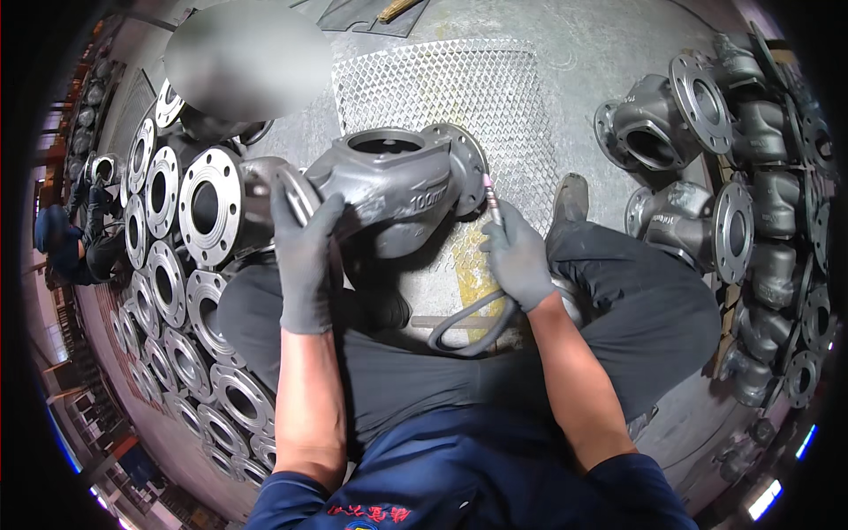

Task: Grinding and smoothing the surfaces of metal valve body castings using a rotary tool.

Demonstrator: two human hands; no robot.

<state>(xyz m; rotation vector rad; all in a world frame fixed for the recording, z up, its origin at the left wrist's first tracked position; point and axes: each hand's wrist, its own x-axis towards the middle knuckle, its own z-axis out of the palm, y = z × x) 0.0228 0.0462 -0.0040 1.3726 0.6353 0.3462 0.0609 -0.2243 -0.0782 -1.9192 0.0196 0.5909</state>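
Note:
A grey cast-metal valve body (pixel 402 190) lies in front of me, its round opening facing up and a flange at each end. My left hand (pixel 305 256), in a grey glove, grips the left flange by its rim, thumb toward the body. In my gloved right hand (pixel 519 261) is a slim air grinder (pixel 494 205) with a pinkish tip. The tip is at the edge of the right flange (pixel 471 172); whether it touches cannot be made out. A dark hose (pixel 477 331) loops below my right hand.
Many flanged valve bodies (pixel 163 203) are stacked at the left. More castings (pixel 658 124) stand at the right. Metal mesh (pixel 433 84) covers the floor ahead. A person (pixel 75 238) crouches at the far left. A blurred oval hides the upper left.

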